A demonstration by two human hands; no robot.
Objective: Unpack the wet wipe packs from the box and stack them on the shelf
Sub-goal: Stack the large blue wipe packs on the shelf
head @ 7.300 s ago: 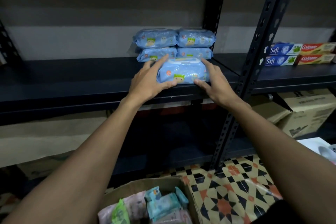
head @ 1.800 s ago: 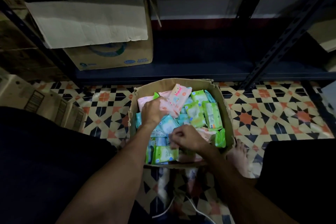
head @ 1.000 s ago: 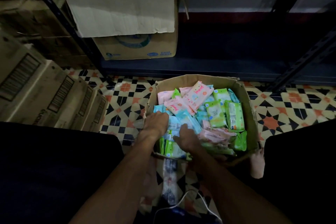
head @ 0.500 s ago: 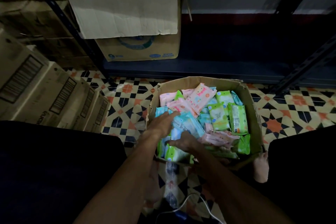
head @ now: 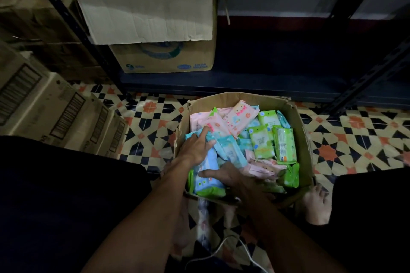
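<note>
- Back at the box (head: 296, 115) after setting a blue pack on the shelf seconds earlier, the person has shifted both hands from the near corner onto a long blue pack (head: 208, 172) lying lengthwise against the box's near-left wall.
- The left hand (head: 196, 146) lies flat on the pack's far end, fingers nearly straight and holding nothing, the forefinger reaching the pink packs (head: 238, 117).
- The right hand (head: 225, 176) has its thumb stretched across the pack's middle. Its fingers are hidden, so whether it has closed on the pack cannot be told.
- The pack looks singled out but not yet lifted, and the box remains nearly full, so most of the unpacking is ahead.
- The stacking shelf is out of frame above; only the rack's bottom deck (head: 277, 83) shows, bearing an open carton (head: 164, 60).
- Green packs (head: 271, 142) crowd the box's right side. Loose neighbours overlapping the blue pack may drag up with it.
- Barcoded cartons (head: 55, 113) flank the left, and a white cable (head: 221, 248) trails over the patterned floor (head: 332, 148) — a snag underfoot on rising.
</note>
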